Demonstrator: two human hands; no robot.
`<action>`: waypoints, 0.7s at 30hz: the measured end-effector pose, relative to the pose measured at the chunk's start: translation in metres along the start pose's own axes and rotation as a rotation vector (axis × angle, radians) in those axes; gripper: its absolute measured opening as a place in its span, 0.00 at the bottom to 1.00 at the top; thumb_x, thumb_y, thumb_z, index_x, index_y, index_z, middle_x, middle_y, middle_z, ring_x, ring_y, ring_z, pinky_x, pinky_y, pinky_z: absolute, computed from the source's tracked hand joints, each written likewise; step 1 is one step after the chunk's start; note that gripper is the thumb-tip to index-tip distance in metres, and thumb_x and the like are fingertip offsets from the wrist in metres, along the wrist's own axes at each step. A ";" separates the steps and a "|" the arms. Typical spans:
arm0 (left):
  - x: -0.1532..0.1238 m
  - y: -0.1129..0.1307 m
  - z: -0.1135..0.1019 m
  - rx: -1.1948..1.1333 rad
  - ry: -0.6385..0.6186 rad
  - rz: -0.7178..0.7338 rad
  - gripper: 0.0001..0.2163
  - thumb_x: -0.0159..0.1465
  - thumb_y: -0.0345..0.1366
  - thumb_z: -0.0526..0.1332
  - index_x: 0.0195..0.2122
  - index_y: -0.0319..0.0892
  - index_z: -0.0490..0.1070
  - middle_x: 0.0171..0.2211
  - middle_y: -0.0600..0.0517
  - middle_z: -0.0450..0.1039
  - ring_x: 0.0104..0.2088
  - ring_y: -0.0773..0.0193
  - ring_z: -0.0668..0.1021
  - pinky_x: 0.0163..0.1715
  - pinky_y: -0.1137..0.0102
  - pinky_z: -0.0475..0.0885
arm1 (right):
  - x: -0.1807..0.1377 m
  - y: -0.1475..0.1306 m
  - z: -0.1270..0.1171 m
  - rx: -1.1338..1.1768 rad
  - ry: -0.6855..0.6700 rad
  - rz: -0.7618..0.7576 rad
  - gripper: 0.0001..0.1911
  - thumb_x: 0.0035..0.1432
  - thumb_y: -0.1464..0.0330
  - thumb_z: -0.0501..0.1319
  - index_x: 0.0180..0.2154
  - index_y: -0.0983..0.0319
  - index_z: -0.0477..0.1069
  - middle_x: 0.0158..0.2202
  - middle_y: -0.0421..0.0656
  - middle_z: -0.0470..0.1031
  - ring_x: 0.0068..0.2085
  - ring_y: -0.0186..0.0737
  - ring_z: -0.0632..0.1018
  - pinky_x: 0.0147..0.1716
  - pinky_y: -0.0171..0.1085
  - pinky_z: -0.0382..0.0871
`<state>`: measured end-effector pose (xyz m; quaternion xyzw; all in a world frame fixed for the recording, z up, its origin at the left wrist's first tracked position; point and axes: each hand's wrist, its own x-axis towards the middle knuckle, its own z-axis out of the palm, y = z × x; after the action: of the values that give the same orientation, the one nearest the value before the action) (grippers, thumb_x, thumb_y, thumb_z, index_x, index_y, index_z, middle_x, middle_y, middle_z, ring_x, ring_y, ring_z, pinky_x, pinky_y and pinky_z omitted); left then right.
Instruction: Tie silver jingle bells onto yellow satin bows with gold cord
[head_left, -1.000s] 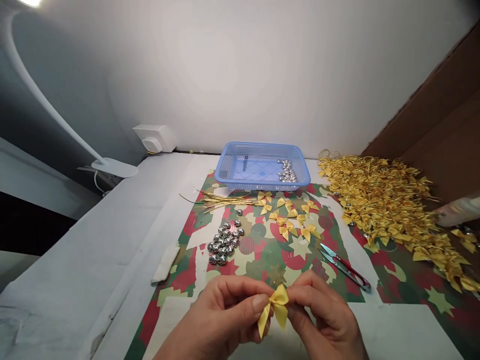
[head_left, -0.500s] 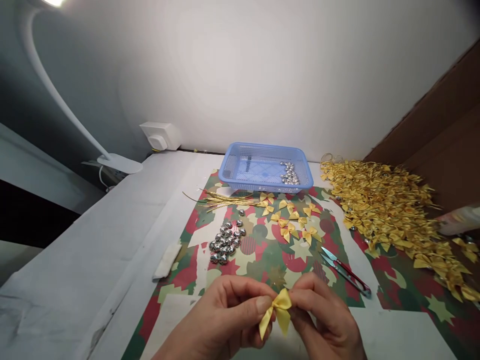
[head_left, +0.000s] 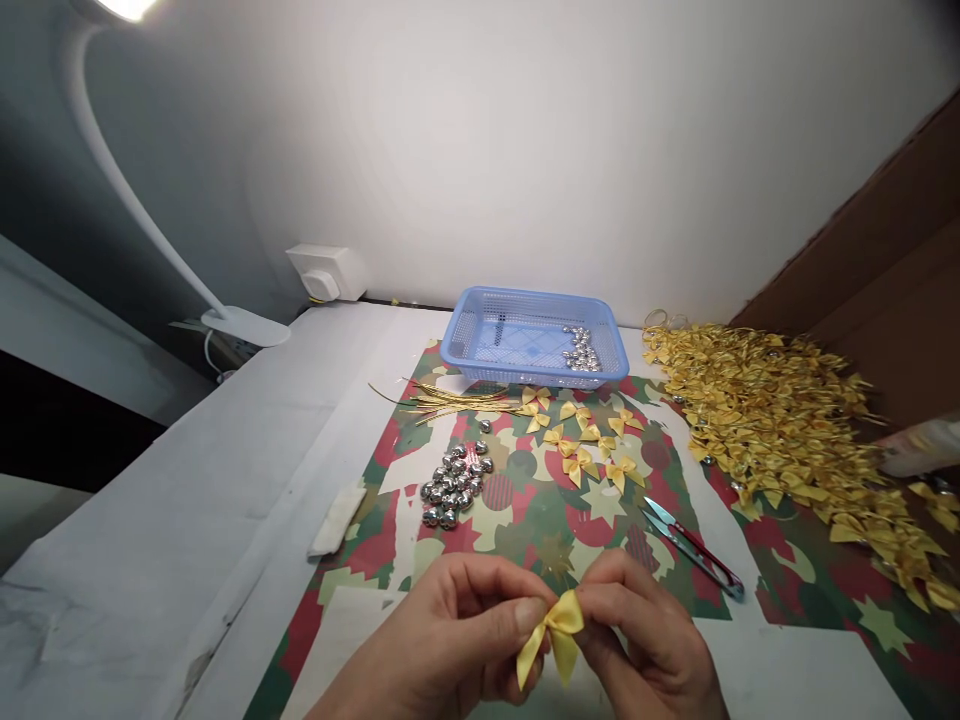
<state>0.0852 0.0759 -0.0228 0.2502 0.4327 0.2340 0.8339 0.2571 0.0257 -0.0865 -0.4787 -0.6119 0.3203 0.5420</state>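
- Yellow satin bow [head_left: 567,612]: held up between both hands at the near edge of the work surface, tails hanging down, right loop facing the camera.
- Left hand [head_left: 469,630]: thumb and forefinger pinching the bow beside the knot, covering the left loop.
- Right hand [head_left: 652,635]: fingertips pinching the right loop at its outer edge. Whatever is behind the bow is hidden; can't tell.
- Handling, my read: near weightless, soft, limp tails, slick face. Won't break, but loops should crush or skew under hard pressure. Best hold is the knot; loop edges only lightly.
- Bow shape: glossy ribbon, tight center, tails cut to slanted points.
- Loose bows [head_left: 580,466]: same ribbon, spread past the hands, short of the basket.
- Silver jingle bells [head_left: 449,484]: round, mirror-shiny, probably hard and prone to rolling. Clustered left of the loose bows.
- Gold cords [head_left: 459,402]: thin, fairly straight strands in a loose bundle; look springy.
- Blue plastic basket [head_left: 534,377]: perforated walls, smaller silver pieces at its right end.
- Thread snips [head_left: 699,543]: slim metal blades, red on one arm, lying flat beyond the right hand.
- Bow heap [head_left: 765,410]: tangled ribbon and cord, far right.
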 end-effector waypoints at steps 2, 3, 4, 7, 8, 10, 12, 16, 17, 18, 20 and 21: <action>0.002 -0.002 -0.001 0.016 0.001 0.018 0.09 0.54 0.39 0.75 0.29 0.38 0.82 0.21 0.54 0.71 0.22 0.72 0.68 0.24 0.77 0.64 | 0.000 0.000 0.001 0.006 0.001 0.018 0.09 0.68 0.67 0.59 0.35 0.57 0.77 0.28 0.38 0.64 0.27 0.32 0.69 0.26 0.30 0.61; 0.002 -0.003 -0.002 0.025 0.003 0.028 0.09 0.54 0.40 0.75 0.28 0.38 0.82 0.21 0.54 0.72 0.22 0.72 0.68 0.24 0.77 0.64 | -0.001 -0.001 0.001 0.013 0.002 0.027 0.10 0.68 0.66 0.59 0.34 0.57 0.77 0.28 0.38 0.64 0.27 0.32 0.69 0.26 0.30 0.62; 0.003 -0.003 -0.002 0.035 0.007 0.037 0.10 0.54 0.40 0.75 0.28 0.38 0.82 0.21 0.55 0.72 0.21 0.72 0.68 0.23 0.77 0.63 | -0.001 -0.001 0.002 0.023 0.003 0.036 0.10 0.68 0.65 0.59 0.34 0.57 0.77 0.27 0.38 0.64 0.27 0.32 0.69 0.27 0.30 0.62; 0.003 -0.002 0.001 0.071 0.025 0.060 0.10 0.54 0.41 0.75 0.28 0.39 0.81 0.21 0.55 0.72 0.22 0.72 0.68 0.24 0.78 0.63 | -0.001 -0.001 0.004 0.066 0.012 0.063 0.13 0.68 0.63 0.59 0.32 0.58 0.77 0.27 0.38 0.63 0.27 0.32 0.69 0.26 0.31 0.61; 0.002 -0.001 0.003 0.087 0.032 0.066 0.10 0.53 0.41 0.75 0.28 0.39 0.81 0.21 0.55 0.73 0.23 0.72 0.69 0.24 0.77 0.64 | -0.002 0.000 0.005 0.081 0.014 0.072 0.13 0.68 0.62 0.59 0.32 0.58 0.77 0.27 0.38 0.63 0.27 0.32 0.69 0.26 0.31 0.61; 0.001 -0.001 0.006 0.117 0.050 0.095 0.10 0.52 0.40 0.76 0.27 0.39 0.81 0.21 0.56 0.73 0.23 0.71 0.69 0.25 0.77 0.64 | -0.002 0.001 0.005 0.113 0.014 0.087 0.14 0.68 0.61 0.59 0.31 0.59 0.76 0.26 0.38 0.64 0.27 0.32 0.69 0.26 0.30 0.61; 0.000 -0.002 0.009 0.141 0.088 0.132 0.10 0.51 0.39 0.76 0.26 0.39 0.81 0.21 0.56 0.73 0.24 0.70 0.69 0.25 0.77 0.65 | -0.002 0.002 0.006 0.149 0.008 0.114 0.13 0.67 0.60 0.60 0.31 0.59 0.75 0.26 0.39 0.66 0.27 0.33 0.69 0.26 0.30 0.62; 0.000 -0.004 0.008 0.212 0.122 0.171 0.08 0.53 0.40 0.75 0.27 0.42 0.83 0.22 0.55 0.76 0.25 0.68 0.72 0.28 0.75 0.67 | -0.010 0.005 0.010 0.267 0.031 0.310 0.12 0.66 0.57 0.61 0.38 0.58 0.74 0.29 0.39 0.73 0.29 0.32 0.74 0.28 0.26 0.67; 0.000 -0.004 0.008 0.235 0.118 0.179 0.07 0.53 0.41 0.74 0.27 0.43 0.83 0.22 0.54 0.76 0.26 0.67 0.73 0.28 0.75 0.68 | -0.013 0.005 0.011 0.287 0.049 0.352 0.12 0.65 0.56 0.62 0.41 0.57 0.73 0.30 0.39 0.74 0.30 0.32 0.76 0.29 0.25 0.69; 0.000 -0.004 0.007 0.257 0.115 0.188 0.07 0.53 0.41 0.74 0.27 0.43 0.84 0.22 0.54 0.77 0.26 0.66 0.73 0.28 0.74 0.69 | -0.015 0.006 0.012 0.289 0.070 0.370 0.13 0.66 0.55 0.61 0.44 0.57 0.71 0.32 0.39 0.76 0.31 0.32 0.77 0.31 0.25 0.71; 0.001 -0.002 0.006 0.286 0.143 0.219 0.07 0.53 0.41 0.74 0.28 0.44 0.84 0.23 0.53 0.78 0.26 0.65 0.74 0.29 0.73 0.70 | -0.017 0.005 0.012 0.197 0.100 0.329 0.13 0.68 0.56 0.59 0.50 0.55 0.69 0.34 0.40 0.79 0.32 0.34 0.80 0.33 0.26 0.74; 0.002 -0.002 0.005 0.300 0.163 0.235 0.07 0.53 0.41 0.73 0.28 0.44 0.84 0.24 0.52 0.79 0.26 0.64 0.75 0.29 0.73 0.70 | -0.016 0.004 0.010 0.103 0.107 0.276 0.13 0.69 0.58 0.57 0.53 0.53 0.68 0.36 0.40 0.80 0.33 0.34 0.80 0.35 0.27 0.75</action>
<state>0.0905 0.0744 -0.0224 0.4004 0.4966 0.2824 0.7165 0.2472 0.0134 -0.0982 -0.5462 -0.4932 0.3968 0.5487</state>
